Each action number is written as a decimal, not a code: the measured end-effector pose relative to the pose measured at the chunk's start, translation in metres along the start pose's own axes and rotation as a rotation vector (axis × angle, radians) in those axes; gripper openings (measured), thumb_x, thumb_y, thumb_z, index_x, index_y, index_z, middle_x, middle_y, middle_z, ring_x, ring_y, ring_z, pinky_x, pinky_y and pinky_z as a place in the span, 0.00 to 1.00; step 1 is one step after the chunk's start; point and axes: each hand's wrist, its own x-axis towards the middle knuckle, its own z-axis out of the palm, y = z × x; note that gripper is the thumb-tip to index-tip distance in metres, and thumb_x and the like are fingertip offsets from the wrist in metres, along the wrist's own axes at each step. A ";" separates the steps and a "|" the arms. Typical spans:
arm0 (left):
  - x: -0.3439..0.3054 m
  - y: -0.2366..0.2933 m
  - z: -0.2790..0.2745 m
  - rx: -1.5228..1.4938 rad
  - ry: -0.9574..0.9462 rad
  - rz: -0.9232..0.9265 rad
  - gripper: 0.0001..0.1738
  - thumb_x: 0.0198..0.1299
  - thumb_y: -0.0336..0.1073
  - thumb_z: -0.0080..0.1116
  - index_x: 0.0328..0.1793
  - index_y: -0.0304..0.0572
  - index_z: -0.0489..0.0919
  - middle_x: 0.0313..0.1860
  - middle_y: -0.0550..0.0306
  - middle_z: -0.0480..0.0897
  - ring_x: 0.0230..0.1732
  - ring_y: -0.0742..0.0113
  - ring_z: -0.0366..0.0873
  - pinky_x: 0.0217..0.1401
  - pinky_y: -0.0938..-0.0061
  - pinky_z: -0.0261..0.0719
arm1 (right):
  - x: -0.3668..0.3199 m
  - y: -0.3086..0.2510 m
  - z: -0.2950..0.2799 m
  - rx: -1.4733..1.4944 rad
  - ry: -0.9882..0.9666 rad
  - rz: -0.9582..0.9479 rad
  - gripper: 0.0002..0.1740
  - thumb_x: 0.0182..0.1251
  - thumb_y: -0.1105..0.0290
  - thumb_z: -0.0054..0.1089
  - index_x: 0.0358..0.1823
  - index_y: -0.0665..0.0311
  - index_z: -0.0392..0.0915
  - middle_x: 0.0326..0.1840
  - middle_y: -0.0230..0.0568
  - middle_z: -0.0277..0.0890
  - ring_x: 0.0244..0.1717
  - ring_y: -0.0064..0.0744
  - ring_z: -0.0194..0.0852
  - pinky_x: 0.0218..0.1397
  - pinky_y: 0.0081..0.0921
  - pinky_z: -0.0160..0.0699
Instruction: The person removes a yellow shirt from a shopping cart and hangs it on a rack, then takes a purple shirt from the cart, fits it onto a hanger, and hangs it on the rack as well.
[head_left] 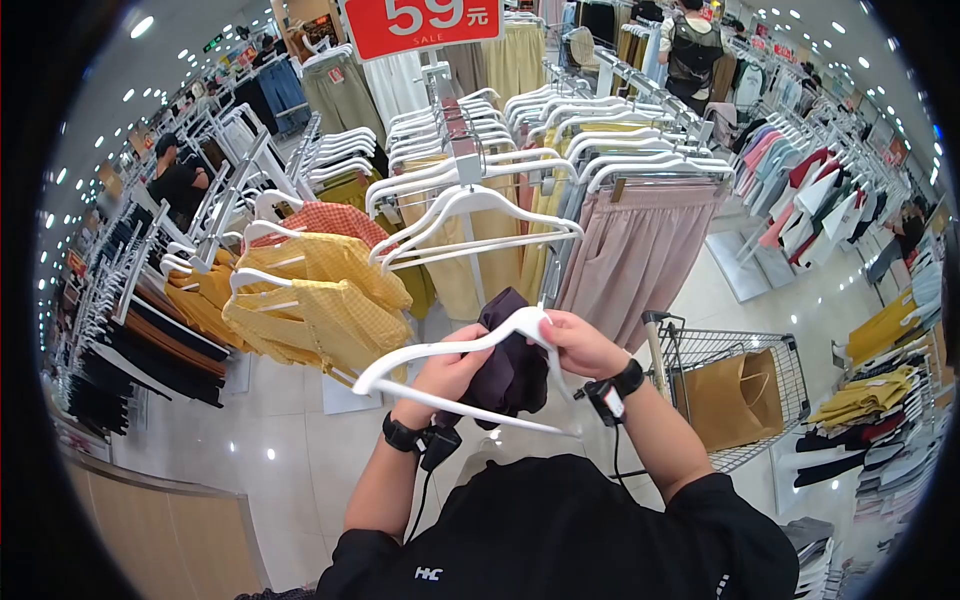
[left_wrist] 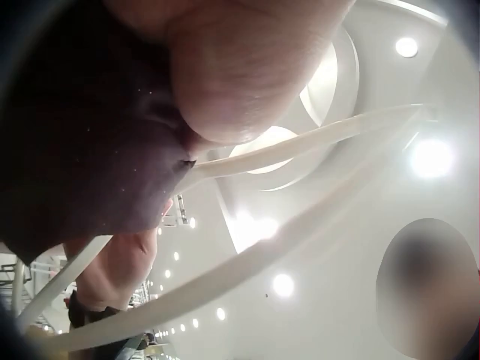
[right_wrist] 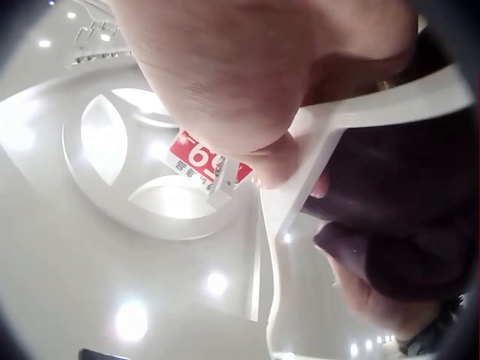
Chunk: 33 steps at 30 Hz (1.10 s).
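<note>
Holding one hanger, one garment

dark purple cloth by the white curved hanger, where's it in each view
Head: dark purple cloth, just below centre.
Left wrist: dark purple cloth, filling much of the left side.
Right wrist: dark purple cloth, right side, around mid-height.
Shared landmark: white curved hanger, visible in all three.
</note>
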 end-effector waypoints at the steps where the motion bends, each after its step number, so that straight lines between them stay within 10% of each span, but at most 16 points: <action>1: 0.002 0.001 -0.002 0.009 0.011 -0.021 0.09 0.71 0.35 0.53 0.47 0.36 0.77 0.36 0.69 0.73 0.40 0.82 0.66 0.45 0.82 0.69 | 0.007 0.002 0.001 -0.067 0.030 -0.039 0.23 0.74 0.59 0.56 0.60 0.70 0.73 0.55 0.38 0.78 0.54 0.26 0.75 0.61 0.27 0.72; 6: -0.005 -0.001 -0.041 0.003 0.276 0.078 0.14 0.74 0.34 0.47 0.60 0.38 0.77 0.42 0.66 0.77 0.44 0.81 0.73 0.51 0.84 0.72 | -0.009 -0.016 -0.012 0.265 0.185 -0.210 0.19 0.77 0.54 0.48 0.50 0.64 0.73 0.47 0.34 0.77 0.50 0.29 0.76 0.60 0.31 0.76; 13: -0.009 0.020 -0.075 0.119 0.475 0.175 0.08 0.71 0.28 0.49 0.47 0.32 0.77 0.39 0.63 0.80 0.42 0.77 0.75 0.50 0.80 0.73 | -0.035 -0.020 -0.043 0.275 0.119 -0.319 0.21 0.80 0.50 0.39 0.39 0.61 0.68 0.38 0.35 0.73 0.45 0.31 0.76 0.54 0.31 0.76; 18: 0.008 0.024 -0.070 -0.021 0.394 0.114 0.06 0.68 0.28 0.52 0.46 0.33 0.77 0.39 0.62 0.81 0.42 0.76 0.76 0.50 0.78 0.74 | -0.049 -0.021 -0.068 0.182 -0.113 -0.364 0.19 0.79 0.52 0.42 0.44 0.62 0.71 0.43 0.37 0.77 0.52 0.34 0.77 0.61 0.36 0.76; 22: 0.015 0.058 -0.056 0.539 0.249 0.014 0.10 0.60 0.34 0.64 0.41 0.32 0.81 0.33 0.60 0.82 0.37 0.74 0.78 0.44 0.76 0.77 | -0.060 -0.009 -0.100 0.336 -0.150 -0.357 0.23 0.79 0.54 0.41 0.63 0.63 0.70 0.57 0.39 0.78 0.61 0.38 0.75 0.69 0.40 0.71; 33: 0.036 0.094 -0.038 0.220 0.237 0.284 0.11 0.67 0.35 0.60 0.42 0.30 0.81 0.33 0.69 0.78 0.34 0.80 0.71 0.38 0.82 0.70 | -0.081 -0.039 -0.079 0.104 0.262 -0.554 0.21 0.76 0.52 0.49 0.51 0.65 0.73 0.56 0.46 0.76 0.64 0.44 0.70 0.68 0.41 0.68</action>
